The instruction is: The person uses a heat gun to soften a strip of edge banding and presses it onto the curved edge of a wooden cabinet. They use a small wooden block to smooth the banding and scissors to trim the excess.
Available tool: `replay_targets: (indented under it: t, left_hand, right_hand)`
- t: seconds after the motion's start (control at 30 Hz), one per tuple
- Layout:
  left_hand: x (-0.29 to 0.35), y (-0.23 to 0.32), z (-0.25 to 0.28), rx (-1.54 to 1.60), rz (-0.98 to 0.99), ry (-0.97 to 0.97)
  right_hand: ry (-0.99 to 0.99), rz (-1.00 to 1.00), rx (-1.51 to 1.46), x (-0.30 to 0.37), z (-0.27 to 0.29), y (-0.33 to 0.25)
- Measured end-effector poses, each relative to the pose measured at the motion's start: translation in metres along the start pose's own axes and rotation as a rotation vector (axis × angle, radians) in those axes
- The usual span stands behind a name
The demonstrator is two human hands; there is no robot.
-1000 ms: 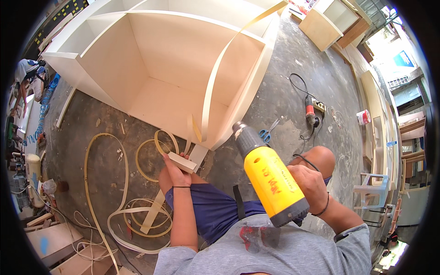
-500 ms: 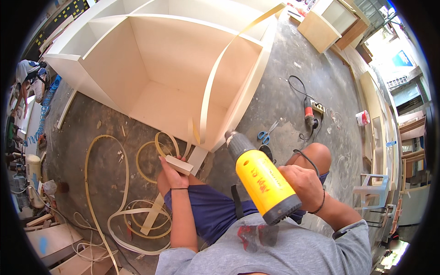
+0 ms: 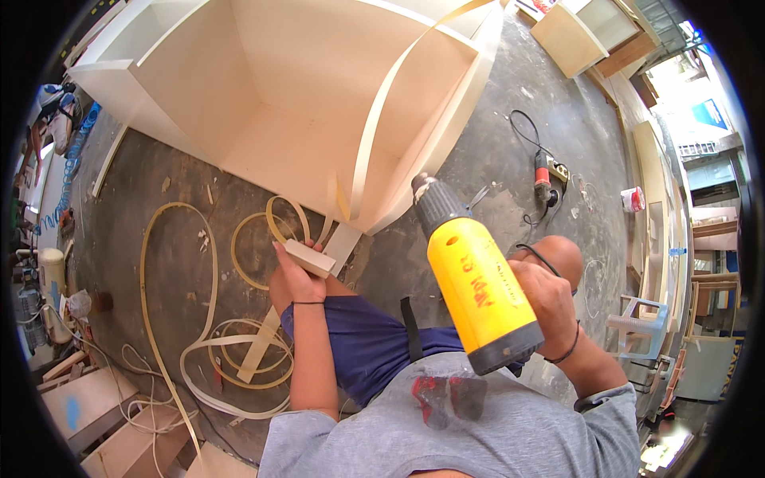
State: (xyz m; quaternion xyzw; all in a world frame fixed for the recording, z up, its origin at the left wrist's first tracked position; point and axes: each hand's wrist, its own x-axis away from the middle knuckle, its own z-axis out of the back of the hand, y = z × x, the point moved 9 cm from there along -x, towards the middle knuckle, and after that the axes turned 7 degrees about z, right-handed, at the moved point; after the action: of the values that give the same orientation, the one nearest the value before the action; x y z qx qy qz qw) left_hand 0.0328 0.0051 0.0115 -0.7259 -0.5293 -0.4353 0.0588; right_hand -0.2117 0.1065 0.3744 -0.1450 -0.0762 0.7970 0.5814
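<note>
A yellow heat gun [image 3: 476,288] is pointing its dark nozzle toward the lower corner of a pale cabinet [image 3: 319,95] lying on the concrete floor [image 3: 510,159]. The right hand [image 3: 550,296] is gripping the gun's body. The left hand [image 3: 293,275] is clutching a small wooden block [image 3: 309,258] just beside the cabinet edge, where a strip of edge banding [image 3: 374,127] is curling upward. Loose banding coils [image 3: 231,350] are lying on the floor nearby.

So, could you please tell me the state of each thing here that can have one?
Heat gun: gripped in right hand, nozzle toward cabinet.
Wooden block: held in left hand.
Edge banding strip: loose, hanging off cabinet.
Angle grinder: lying on floor.
</note>
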Motion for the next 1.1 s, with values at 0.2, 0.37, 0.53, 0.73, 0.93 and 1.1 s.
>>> replay_targets:
  t: [0.2, 0.37, 0.53, 0.73, 0.93, 1.1]
  left_hand:
    - [-0.003, -0.002, 0.004, 0.008, -0.001, -0.008]
    - [0.003, -0.001, -0.001, 0.047, 0.026, -0.016]
    - [0.009, -0.001, -0.005, 0.029, 0.013, -0.001]
    - [0.006, -0.003, -0.004, 0.020, 0.017, -0.012]
    - [0.004, -0.004, 0.000, 0.002, 0.028, -0.039]
    - [0.008, -0.003, 0.001, 0.009, 0.014, -0.018]
  right_hand:
    - [-0.156, -0.042, -0.024, 0.004, -0.038, -0.007]
    - [-0.179, 0.021, -0.002, 0.002, -0.060, -0.011]
    - [-0.221, 0.002, 0.010, 0.008, -0.083, -0.002]
    - [-0.233, -0.014, -0.028, 0.009, -0.107, 0.008]
    - [-0.295, -0.002, 0.012, 0.013, -0.155, 0.027]
    - [-0.357, -0.028, 0.040, 0.015, -0.194, 0.039]
